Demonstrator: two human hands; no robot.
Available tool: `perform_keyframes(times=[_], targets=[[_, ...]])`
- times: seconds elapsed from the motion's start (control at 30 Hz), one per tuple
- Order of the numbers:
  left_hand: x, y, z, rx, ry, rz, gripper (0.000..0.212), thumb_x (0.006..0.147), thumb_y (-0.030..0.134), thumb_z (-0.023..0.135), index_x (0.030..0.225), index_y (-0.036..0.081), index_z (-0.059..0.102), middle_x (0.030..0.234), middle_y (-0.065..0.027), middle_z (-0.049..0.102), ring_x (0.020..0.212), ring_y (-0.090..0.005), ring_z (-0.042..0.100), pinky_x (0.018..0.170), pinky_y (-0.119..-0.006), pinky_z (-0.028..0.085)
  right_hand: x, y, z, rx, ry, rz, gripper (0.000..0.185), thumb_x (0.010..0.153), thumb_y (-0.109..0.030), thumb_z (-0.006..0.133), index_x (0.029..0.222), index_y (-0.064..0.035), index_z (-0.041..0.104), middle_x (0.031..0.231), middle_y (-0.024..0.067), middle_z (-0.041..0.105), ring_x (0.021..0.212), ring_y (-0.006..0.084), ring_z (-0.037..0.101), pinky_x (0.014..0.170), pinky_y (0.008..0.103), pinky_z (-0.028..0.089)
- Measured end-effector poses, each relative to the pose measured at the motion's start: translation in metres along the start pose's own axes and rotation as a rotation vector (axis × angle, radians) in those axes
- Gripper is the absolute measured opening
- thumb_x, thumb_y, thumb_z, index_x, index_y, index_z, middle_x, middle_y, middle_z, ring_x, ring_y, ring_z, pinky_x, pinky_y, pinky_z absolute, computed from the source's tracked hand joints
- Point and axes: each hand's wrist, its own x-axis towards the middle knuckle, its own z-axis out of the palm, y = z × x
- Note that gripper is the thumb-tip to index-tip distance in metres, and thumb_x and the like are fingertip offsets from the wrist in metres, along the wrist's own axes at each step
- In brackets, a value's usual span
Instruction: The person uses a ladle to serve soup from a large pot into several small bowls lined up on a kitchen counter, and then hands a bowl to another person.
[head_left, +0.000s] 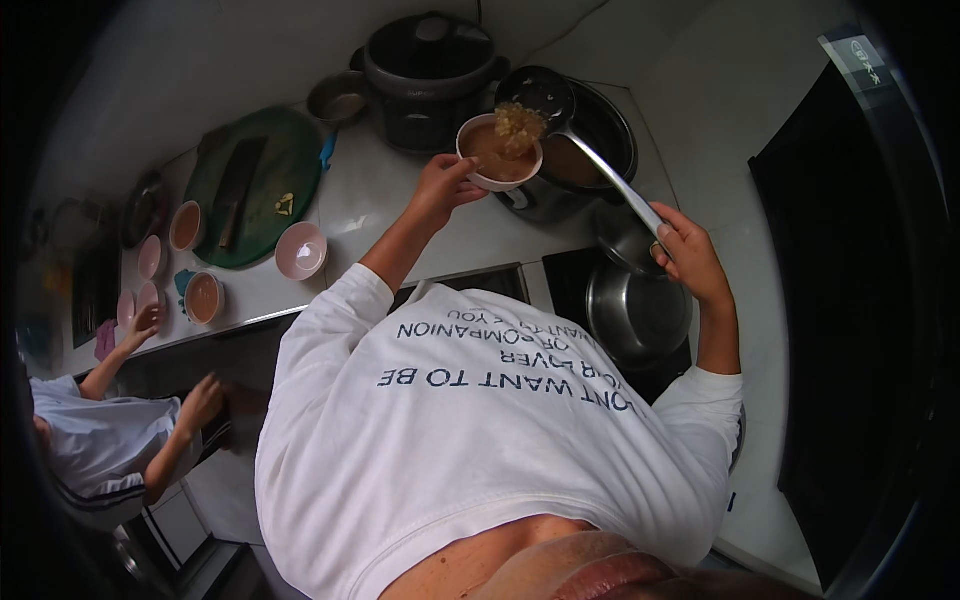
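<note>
My left hand (446, 186) grips the rim of a pink bowl (501, 178) of brown soup, thumb at its edge. My right hand (686, 251) is closed around the handle of a metal ladle (611, 176). The dark ladle head tilts over the bowl, and a clump of pale yellowish food (519, 129) lies between its lip and the soup. Below and right of the bowl stands a deep pot (626, 142) with brown liquid inside. What the clump is made of, I cannot tell.
Left, a cleaver (238, 187) and small yellow scraps lie on a round green cutting board (292, 161). Around it stand pink bowls (301, 251), some filled. Behind are a lidded cooker (427, 82) and a small metal bowl (337, 99). Another person (112, 427) reaches towards the bowls. Metal pans (637, 311) sit right.
</note>
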Motion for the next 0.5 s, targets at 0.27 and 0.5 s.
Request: perform_keyframes(times=[0.27, 0.5], targets=[[-0.007, 0.0, -0.017, -0.035, 0.043, 0.037, 0.044, 0.075, 0.021, 0.057, 0.104, -0.006, 0.035, 0.082, -0.015, 0.054, 0.066, -0.0193, 0.06, 0.06, -0.024, 0.052, 0.014, 0.017, -0.002, 0.542, -0.247, 0.05, 0.033, 0.086, -0.013, 0.036, 0.117, -0.0014, 0.037, 0.058, 0.0028, 0.042, 0.037, 0.0008, 0.027, 0.032, 0.0129, 0.023], [-0.023, 0.008, -0.042, -0.115, 0.093, 0.07, 0.05, 0.071, 0.018, 0.06, 0.105, -0.006, 0.033, 0.087, -0.0198, 0.051, 0.068, -0.0227, 0.06, 0.061, -0.027, 0.052, 0.036, 0.022, -0.007, 0.734, -0.177, 0.114, 0.031, 0.086, -0.012, 0.037, 0.114, -0.0009, 0.038, 0.058, 0.002, 0.039, 0.037, 0.0006, 0.026, 0.031, 0.0132, 0.022]])
